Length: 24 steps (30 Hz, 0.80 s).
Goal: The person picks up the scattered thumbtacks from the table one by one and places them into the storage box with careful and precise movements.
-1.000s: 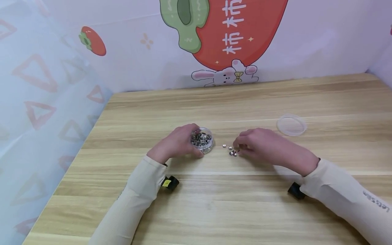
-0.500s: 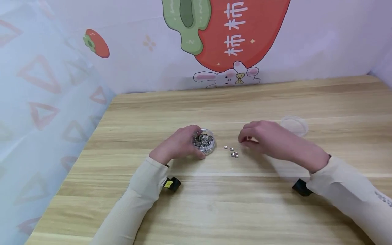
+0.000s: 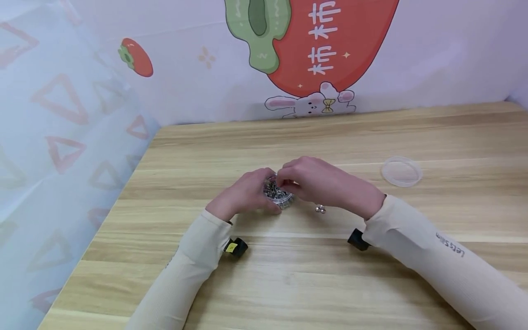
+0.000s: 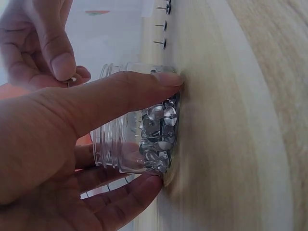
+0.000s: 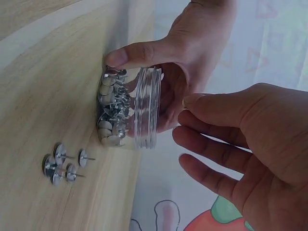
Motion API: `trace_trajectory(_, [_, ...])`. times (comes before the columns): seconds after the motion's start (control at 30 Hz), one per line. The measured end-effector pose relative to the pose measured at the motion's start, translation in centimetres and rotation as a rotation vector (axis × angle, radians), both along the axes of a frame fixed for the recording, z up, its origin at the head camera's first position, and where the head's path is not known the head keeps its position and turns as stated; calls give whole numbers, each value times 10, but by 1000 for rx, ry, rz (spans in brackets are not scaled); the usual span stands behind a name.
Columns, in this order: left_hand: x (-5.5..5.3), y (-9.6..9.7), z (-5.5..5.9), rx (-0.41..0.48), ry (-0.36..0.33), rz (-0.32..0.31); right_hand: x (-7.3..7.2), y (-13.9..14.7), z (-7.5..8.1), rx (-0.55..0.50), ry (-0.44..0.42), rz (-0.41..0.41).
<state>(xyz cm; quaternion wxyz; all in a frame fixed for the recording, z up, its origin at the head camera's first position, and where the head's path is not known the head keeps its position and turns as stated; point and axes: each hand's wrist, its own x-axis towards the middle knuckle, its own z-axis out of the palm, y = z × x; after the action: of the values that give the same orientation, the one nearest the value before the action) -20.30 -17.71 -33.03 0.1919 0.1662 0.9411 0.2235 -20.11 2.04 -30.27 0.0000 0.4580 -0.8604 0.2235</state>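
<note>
A clear round jar (image 5: pixel 148 113) stands on the table, its lower part filled with silver thumbtacks (image 4: pixel 156 127). My left hand (image 3: pixel 250 193) grips the jar from the left, thumb on the near side and fingers round the far side. Over the jar's open mouth, my right hand (image 3: pixel 319 180) pinches a thumbtack (image 4: pixel 72 80) between thumb and forefinger; only a small bit of it shows in the left wrist view. Several loose thumbtacks (image 5: pixel 59 166) sit points up on the table to the right of the jar, partly hidden by my right wrist in the head view.
A clear round lid (image 3: pixel 402 171) lies flat on the wooden table (image 3: pixel 288 284), farther right. Behind the table hangs a printed cloth (image 3: pixel 181 87), and another patterned cloth runs along the left side.
My right hand has risen from beside the loose thumbtacks and moved left to above the jar, carrying one thumbtack. My left hand keeps its grip on the jar.
</note>
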Motion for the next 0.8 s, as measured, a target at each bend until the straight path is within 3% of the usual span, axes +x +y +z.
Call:
trace_trajectory(0.2, [1,1,1,-3,-7,1,-1,-1,-1,-24,-20,-1])
trace_trajectory(0.47, [0,3,1,-40,7,0,-3,2,-2,79,41,-92])
trace_trajectory(0.8, [-1,2,-1,-29,22,-9,0,4,-6,122,55,-83])
